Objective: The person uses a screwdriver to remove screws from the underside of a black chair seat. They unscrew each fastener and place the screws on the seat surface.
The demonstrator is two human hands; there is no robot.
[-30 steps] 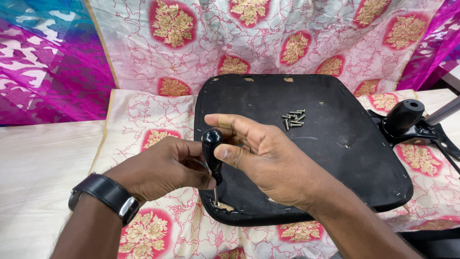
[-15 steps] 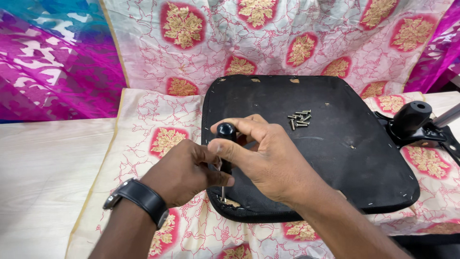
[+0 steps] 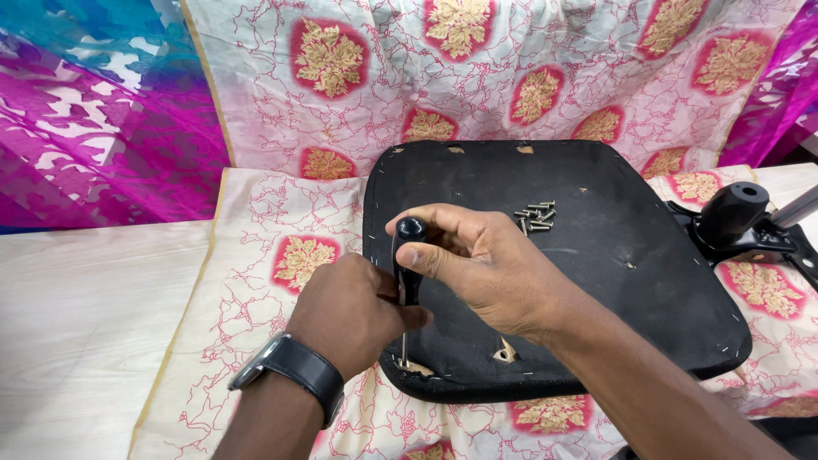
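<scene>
right hand (image 3: 486,273) wraps the black handle of a screwdriver (image 3: 407,264), thumb pressed just under its rounded cap, holding the tool nearly upright; left hand (image 3: 354,315), with a dark watch (image 3: 294,368) at the wrist, closes around the lower handle and shaft to steady it; the metal tip meets the black seat pan (image 3: 630,281) at its near-left edge, at a torn spot where pale material shows; this looks like the driving of a screw at that corner, though the screw itself is hidden; a small heap of loose screws (image 3: 535,216) lies on the seat pan toward its far middle, well apart from the tip; a black chair mechanism (image 3: 733,217) sits just beyond the pan's right edge; the next move seems to call for steady downward pressure and a plumb shaft.
</scene>
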